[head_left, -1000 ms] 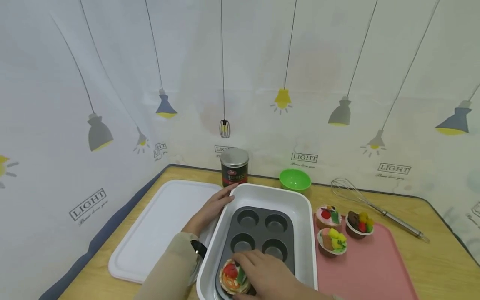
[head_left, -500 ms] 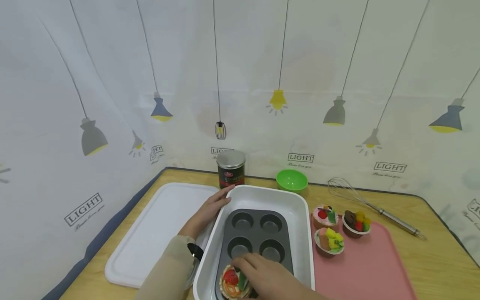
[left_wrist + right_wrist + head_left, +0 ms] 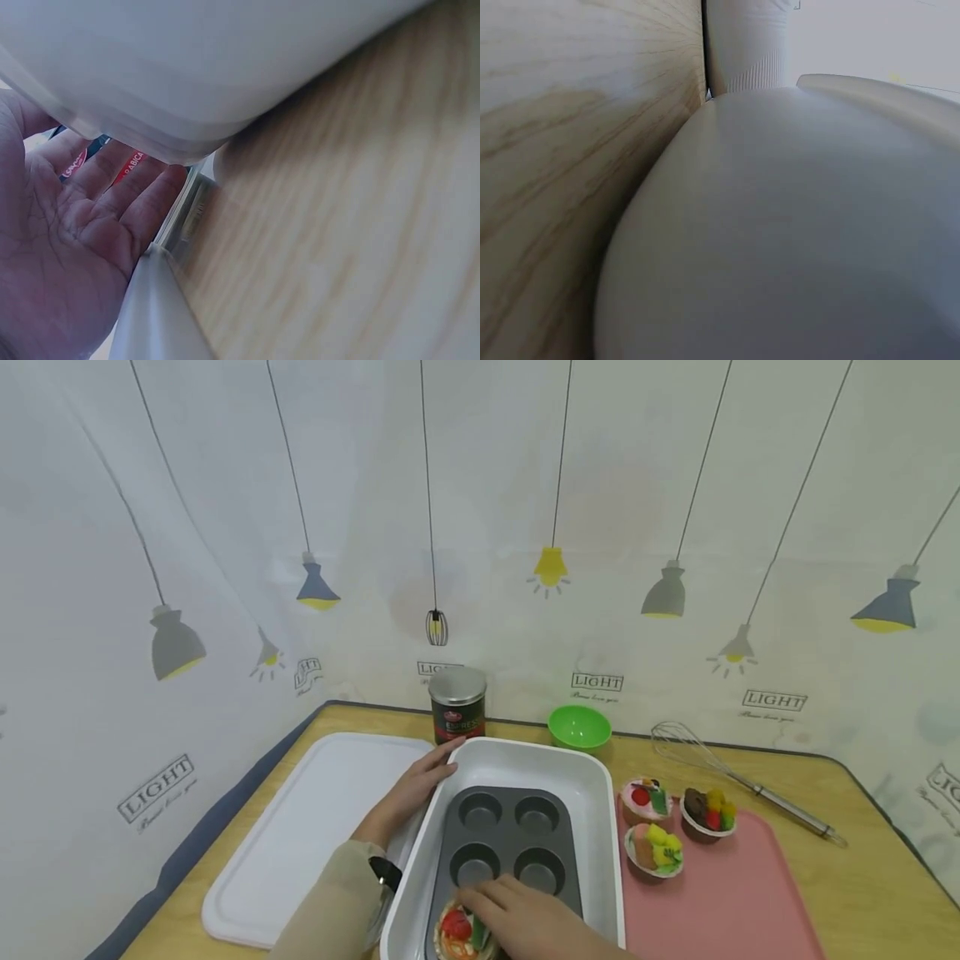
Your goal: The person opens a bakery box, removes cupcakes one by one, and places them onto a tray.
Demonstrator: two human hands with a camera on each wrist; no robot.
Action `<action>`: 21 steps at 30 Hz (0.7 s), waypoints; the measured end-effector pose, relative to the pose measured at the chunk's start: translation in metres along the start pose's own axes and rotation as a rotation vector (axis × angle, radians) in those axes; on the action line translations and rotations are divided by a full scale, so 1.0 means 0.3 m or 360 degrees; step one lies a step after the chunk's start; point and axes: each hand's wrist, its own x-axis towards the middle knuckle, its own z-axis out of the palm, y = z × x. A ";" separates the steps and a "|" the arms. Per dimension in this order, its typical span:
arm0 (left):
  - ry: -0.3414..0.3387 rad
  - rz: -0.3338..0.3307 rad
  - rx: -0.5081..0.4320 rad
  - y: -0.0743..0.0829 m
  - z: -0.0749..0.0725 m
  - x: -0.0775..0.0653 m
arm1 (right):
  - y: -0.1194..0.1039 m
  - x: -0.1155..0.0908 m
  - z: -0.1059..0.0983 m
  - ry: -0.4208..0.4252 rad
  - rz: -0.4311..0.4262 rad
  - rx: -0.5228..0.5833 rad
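My right hand (image 3: 528, 920) pinches a fruit-topped cupcake (image 3: 456, 927) at the near left of a dark muffin tin (image 3: 506, 835). The cupcake has a red and green topping; its lower part leaves the head view. The tin lies inside a deep white rectangular tray (image 3: 592, 785). Along the tray's left side, my left hand (image 3: 408, 793) touches the rim with extended fingers. In the left wrist view its palm (image 3: 75, 232) lies open beneath the white wall (image 3: 172, 82). The right wrist view shows the tray's outer wall (image 3: 780, 217); the right hand is hidden there.
Three decorated cupcakes (image 3: 654, 850) stand at the back of a pink board (image 3: 720, 893) on the right. Behind lie a whisk (image 3: 757, 787), a green bowl (image 3: 579, 728) and an espresso tin (image 3: 458, 706). A white board (image 3: 300, 835) is at left.
The head view has shifted slightly, so everything sits a little lower and further left. Both hands keep their places on the tray and cupcake.
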 end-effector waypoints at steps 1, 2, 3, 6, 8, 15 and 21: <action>0.0008 -0.0002 0.0010 0.000 0.003 -0.002 | 0.002 0.000 0.001 -0.0005 -0.0005 0.0006; 0.0017 -0.0005 0.0020 0.002 0.006 -0.004 | 0.005 0.000 0.002 -0.0004 -0.0014 0.0006; 0.0034 -0.0013 0.0027 0.004 0.009 -0.006 | 0.007 0.000 0.003 -0.0006 -0.0019 0.0013; 0.0063 -0.0036 0.0021 0.008 0.020 -0.006 | 0.014 -0.004 0.004 -0.0008 -0.0021 0.0022; 0.0061 -0.0063 -0.0006 0.000 0.018 -0.015 | 0.013 -0.004 0.018 0.0005 -0.0037 0.0023; 0.0045 -0.0033 0.0017 0.000 0.011 -0.014 | 0.022 0.002 0.026 0.0043 -0.0069 0.0056; 0.0067 -0.0002 0.0029 0.003 0.021 -0.018 | 0.015 -0.007 0.016 0.0066 -0.0082 0.0071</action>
